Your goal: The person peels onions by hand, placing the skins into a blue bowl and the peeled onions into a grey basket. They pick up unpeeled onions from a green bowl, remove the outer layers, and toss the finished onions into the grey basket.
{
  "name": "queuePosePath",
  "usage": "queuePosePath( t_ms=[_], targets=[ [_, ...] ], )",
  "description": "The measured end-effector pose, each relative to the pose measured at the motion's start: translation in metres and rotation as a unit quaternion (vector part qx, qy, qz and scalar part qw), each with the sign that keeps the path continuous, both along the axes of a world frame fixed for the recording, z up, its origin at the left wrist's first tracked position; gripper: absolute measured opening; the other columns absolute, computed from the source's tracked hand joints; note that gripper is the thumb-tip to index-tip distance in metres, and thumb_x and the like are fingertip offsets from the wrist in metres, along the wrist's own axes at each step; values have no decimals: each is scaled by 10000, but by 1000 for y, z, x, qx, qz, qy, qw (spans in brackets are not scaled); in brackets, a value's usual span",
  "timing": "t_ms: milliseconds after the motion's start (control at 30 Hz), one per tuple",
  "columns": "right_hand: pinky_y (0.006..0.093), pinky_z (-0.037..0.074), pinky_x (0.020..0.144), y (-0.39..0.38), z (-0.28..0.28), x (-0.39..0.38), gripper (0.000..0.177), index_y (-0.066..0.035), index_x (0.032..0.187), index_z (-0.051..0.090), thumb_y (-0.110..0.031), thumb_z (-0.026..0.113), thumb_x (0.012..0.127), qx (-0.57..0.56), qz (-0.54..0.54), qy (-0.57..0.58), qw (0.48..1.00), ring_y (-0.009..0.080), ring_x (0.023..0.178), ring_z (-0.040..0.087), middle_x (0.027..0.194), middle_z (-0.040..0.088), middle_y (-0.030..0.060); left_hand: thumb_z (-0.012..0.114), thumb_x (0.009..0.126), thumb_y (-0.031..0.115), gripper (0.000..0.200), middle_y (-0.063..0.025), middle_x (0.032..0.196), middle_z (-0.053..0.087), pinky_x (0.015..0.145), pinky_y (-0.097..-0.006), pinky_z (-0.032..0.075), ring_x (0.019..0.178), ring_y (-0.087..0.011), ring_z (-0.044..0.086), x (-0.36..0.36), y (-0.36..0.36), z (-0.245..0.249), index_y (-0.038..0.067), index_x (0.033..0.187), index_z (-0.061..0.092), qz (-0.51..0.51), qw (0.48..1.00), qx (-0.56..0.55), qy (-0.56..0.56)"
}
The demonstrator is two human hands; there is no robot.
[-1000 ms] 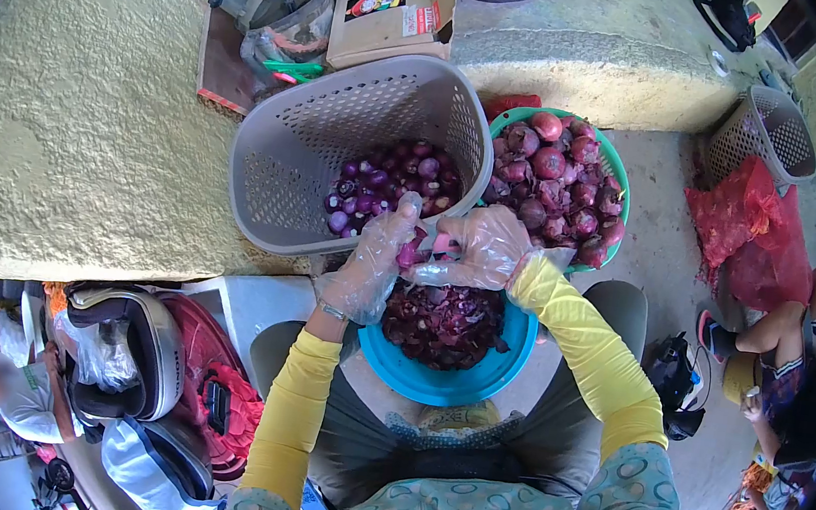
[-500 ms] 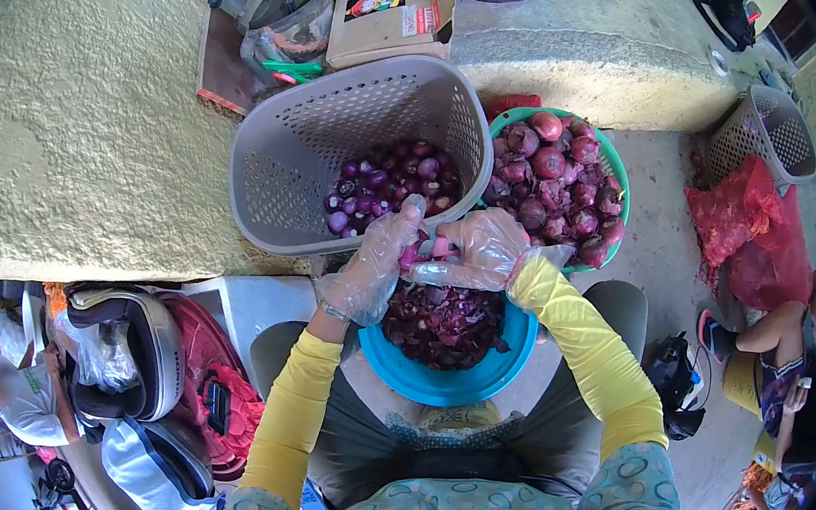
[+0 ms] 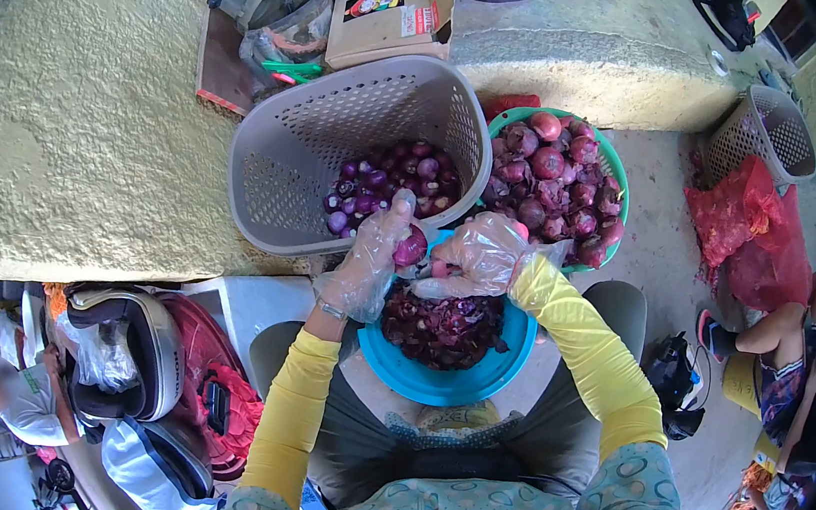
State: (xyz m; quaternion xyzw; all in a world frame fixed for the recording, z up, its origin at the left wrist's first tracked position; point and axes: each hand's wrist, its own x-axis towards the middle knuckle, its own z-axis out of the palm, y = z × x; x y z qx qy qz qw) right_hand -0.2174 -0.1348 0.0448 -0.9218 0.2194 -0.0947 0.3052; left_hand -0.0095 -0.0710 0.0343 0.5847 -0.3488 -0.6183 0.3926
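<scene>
My left hand (image 3: 368,255), in a clear plastic glove, is closed around a red onion (image 3: 411,246) with a smooth purple surface. Just right of it, my gloved right hand (image 3: 476,255) grips what looks like a small pink-handled knife (image 3: 442,268), mostly covered by the fingers. The two hands are slightly apart. Below them, a blue basin (image 3: 516,363) holds dark onion skins (image 3: 445,330). Beyond my left hand, a grey perforated basket (image 3: 281,175) contains peeled purple onions (image 3: 402,176). Unpeeled onions (image 3: 549,165) fill a green-rimmed basket (image 3: 625,174) beyond my right hand.
A raised concrete ledge (image 3: 91,118) runs along the far and left sides, bearing a cardboard box (image 3: 385,16). Red mesh sacks (image 3: 766,246) and another grey basket (image 3: 789,132) stand at right, near a seated person's leg (image 3: 771,337). A helmet (image 3: 170,359) lies at lower left.
My hands have drawn apart a little, and the onion in my left hand now shows more of its smooth side. My right hand has stayed near the same spot, its fingers shifted slightly.
</scene>
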Motion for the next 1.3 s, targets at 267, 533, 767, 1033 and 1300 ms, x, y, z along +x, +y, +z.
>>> queuePosePath(
  t_ms=[267, 533, 767, 1033, 1300],
  targets=[
    [477, 559, 630, -1, 4, 0, 611, -123, 837, 728, -730, 721, 768, -45, -100, -33, 993, 369, 657, 698, 677, 690, 138, 512, 1016, 628, 537, 42, 772, 512, 637, -263, 409, 712, -70, 475, -3, 0, 3, 125, 847, 589, 5, 999, -14, 41],
    [477, 557, 654, 0, 1, 1, 592, -124, 833, 724, -712, 739, 763, -8, -118, -29, 992, 363, 680, 696, 684, 683, 136, 533, 1014, 618, 548, 36, 843, 512, 688, -255, 402, 772, -78, 472, -3, 1, 0, 82, 981, 641, 18, 998, 13, 53],
    [454, 558, 684, 3, 6, 2, 523, -125, 877, 753, -643, 741, 804, 22, -106, -44, 993, 350, 724, 700, 751, 709, 120, 529, 1019, 607, 539, 14, 867, 577, 686, -249, 459, 775, -74, 530, -3, 0, -1, 82, 994, 649, 18, 997, 4, 72],
    [469, 551, 655, 4, 1, 2, 454, -146, 869, 760, -597, 709, 865, 18, -85, -66, 994, 363, 691, 691, 702, 691, 126, 510, 1002, 658, 597, -7, 874, 604, 669, -274, 496, 771, -104, 583, 2, 0, -11, 76, 1017, 643, -3, 996, 22, 90],
    [489, 541, 593, 3, -4, 1, 533, -159, 836, 741, -690, 714, 807, -26, -45, -38, 998, 375, 629, 684, 651, 676, 130, 504, 998, 671, 637, -40, 1000, 610, 846, -311, 471, 917, -129, 549, 4, 0, -1, 55, 1097, 631, -5, 1000, 15, 2]
  ],
)
